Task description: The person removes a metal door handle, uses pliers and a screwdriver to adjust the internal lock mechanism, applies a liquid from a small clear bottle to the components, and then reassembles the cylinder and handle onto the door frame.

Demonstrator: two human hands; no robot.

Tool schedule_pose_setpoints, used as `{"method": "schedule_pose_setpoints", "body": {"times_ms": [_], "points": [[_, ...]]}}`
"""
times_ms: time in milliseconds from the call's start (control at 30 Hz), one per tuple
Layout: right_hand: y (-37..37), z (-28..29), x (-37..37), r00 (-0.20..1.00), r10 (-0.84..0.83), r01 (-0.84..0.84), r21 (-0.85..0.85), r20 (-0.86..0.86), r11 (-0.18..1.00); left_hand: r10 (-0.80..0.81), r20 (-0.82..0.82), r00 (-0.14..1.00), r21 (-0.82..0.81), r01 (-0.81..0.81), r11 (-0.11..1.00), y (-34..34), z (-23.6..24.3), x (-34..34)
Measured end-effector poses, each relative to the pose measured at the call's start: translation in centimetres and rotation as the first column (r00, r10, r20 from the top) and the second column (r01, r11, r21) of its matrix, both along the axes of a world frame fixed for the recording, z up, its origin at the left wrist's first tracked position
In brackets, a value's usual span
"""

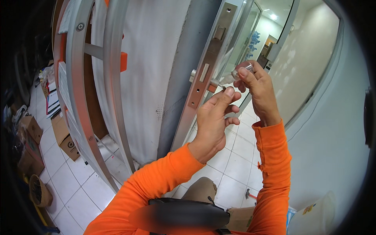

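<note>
A metal-framed glass door stands edge-on before me, with a mortise lock's long faceplate (203, 66) along its edge. A lock cylinder (214, 84) juts from the door's right face. My left hand (211, 123) is closed in a pinch beside it, on a small metal piece that looks like a key (223, 87) at the cylinder. Up and to the right, my right hand (261, 92) grips a small clear bottle (249, 68). The bottle is tilted, its narrow end pointing down-left toward the cylinder. Whether that end touches the cylinder I cannot tell.
Curved metal rails (80, 78) rise at my left. Beyond them lie cardboard boxes (65, 137) and a round pot (40, 190) on white floor tiles (84, 201). A hammer (250, 194) rests on the floor at lower right, near a whitish plastic container (315, 215). A pale wall stands at right.
</note>
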State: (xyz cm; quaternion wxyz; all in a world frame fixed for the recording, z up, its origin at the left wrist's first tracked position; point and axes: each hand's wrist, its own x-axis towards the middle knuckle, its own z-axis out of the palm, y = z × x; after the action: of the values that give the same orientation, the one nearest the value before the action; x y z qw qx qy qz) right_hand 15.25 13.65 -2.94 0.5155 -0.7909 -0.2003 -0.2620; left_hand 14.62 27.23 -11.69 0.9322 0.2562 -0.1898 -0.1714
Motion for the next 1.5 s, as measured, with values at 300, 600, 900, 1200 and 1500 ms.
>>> {"method": "schedule_pose_setpoints", "body": {"times_ms": [300, 600, 900, 1200, 1500], "points": [[0.3, -0.6, 1.1, 0.999, 0.032, -0.032, 0.096, 0.004, 0.995, 0.066, 0.030, 0.997, -0.066, -0.064, 0.996, -0.4, -0.1, 0.7], [2.0, 0.9, 0.1, 0.999, -0.024, 0.026, -0.057, 0.033, 0.998, 0.069, -0.037, 0.997, -0.034, -0.071, 0.997, 0.5, 0.7, 0.8], [2.0, 0.5, 0.9, 1.000, -0.015, 0.015, -0.003, 0.019, 1.000, 0.055, -0.039, 0.998, -0.113, -0.060, 0.992, 0.0, 0.6, 0.7], [1.1, 1.9, 0.0, 0.995, -0.016, 0.010, -0.065, -0.098, 0.998, -0.013, 0.042, 0.999, -0.156, 0.020, 0.988, 0.0, -0.9, 0.9], [0.7, 1.4, -0.2, 0.998, 0.011, -0.013, -0.045, -0.059, 0.999, -0.091, 0.084, 0.992, -0.195, 0.106, 0.975, -0.6, -1.4, 2.0]]}}
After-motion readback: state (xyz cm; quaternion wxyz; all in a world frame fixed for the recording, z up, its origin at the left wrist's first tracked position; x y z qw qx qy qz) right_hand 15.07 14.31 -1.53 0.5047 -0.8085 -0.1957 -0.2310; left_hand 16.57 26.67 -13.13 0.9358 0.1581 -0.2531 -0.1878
